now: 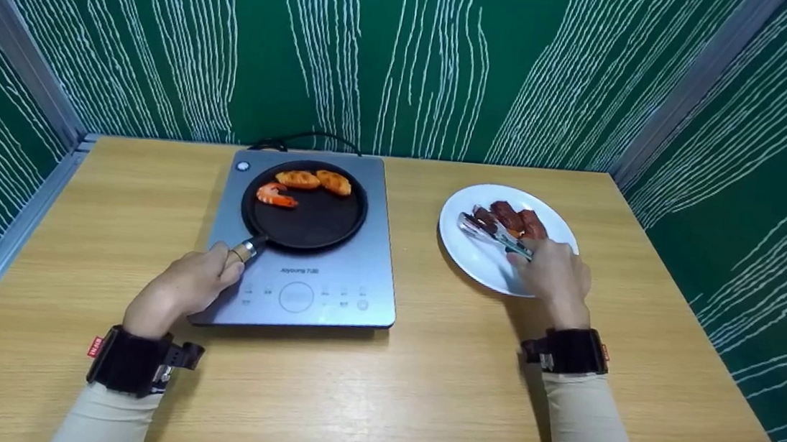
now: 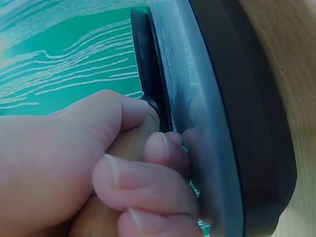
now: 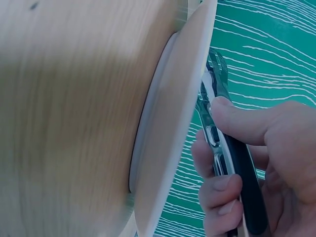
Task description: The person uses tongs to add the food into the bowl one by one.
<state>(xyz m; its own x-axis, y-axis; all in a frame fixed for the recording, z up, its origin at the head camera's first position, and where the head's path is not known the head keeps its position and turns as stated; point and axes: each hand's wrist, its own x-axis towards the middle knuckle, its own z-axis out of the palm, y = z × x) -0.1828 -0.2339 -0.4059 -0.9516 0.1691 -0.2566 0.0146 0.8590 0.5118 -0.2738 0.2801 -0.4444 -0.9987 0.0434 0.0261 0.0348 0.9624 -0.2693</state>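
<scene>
My left hand (image 1: 196,281) grips the wooden handle (image 2: 131,143) of a black frying pan (image 1: 306,223), which sits on a grey induction cooker (image 1: 351,282). In the pan lie a shrimp (image 1: 276,195) and two browned, golden pieces of food (image 1: 298,179). My right hand (image 1: 556,273) holds metal tongs (image 3: 237,163) with dark handle grips, fingers and thumb wrapped about them. The tongs' tips reach over a white plate (image 1: 462,256), next to several dark reddish-brown pieces of food (image 1: 506,214). Whether the tips pinch a piece, I cannot tell.
A wooden table (image 1: 347,404) carries the cooker at left and the plate at right. Behind the cooker runs a black cable (image 1: 308,133). Green panels with white lines (image 1: 438,59) stand at the back and sides, framed by metal posts (image 1: 704,70).
</scene>
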